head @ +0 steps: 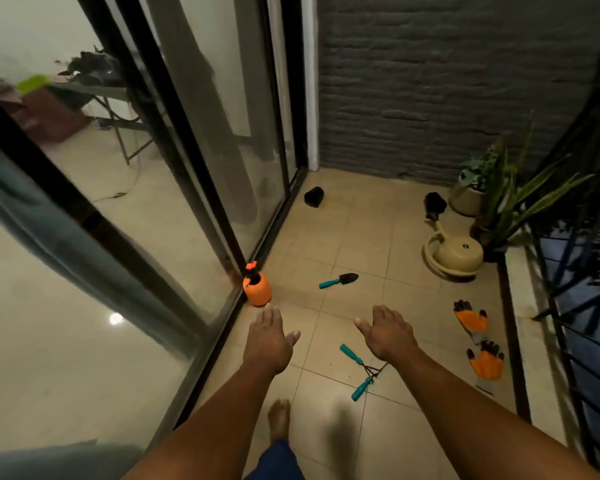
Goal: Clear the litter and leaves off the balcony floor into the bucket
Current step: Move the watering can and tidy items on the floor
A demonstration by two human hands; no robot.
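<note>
Beige tiles, both hands out and empty: the clearing has yet to begin.
Head view: left hand [269, 339] and right hand [388, 332] hover with fingers straight, grasping nothing. Dark clumps [314, 196], perhaps litter, lie at twelve o'clock; no bucket shows, so the next move likely calls for finding one.

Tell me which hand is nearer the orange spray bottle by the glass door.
Left. The left hand hovers open just below the spray bottle, fingertips almost at its base. The right hand is open too, farther off toward the railing side.
</note>
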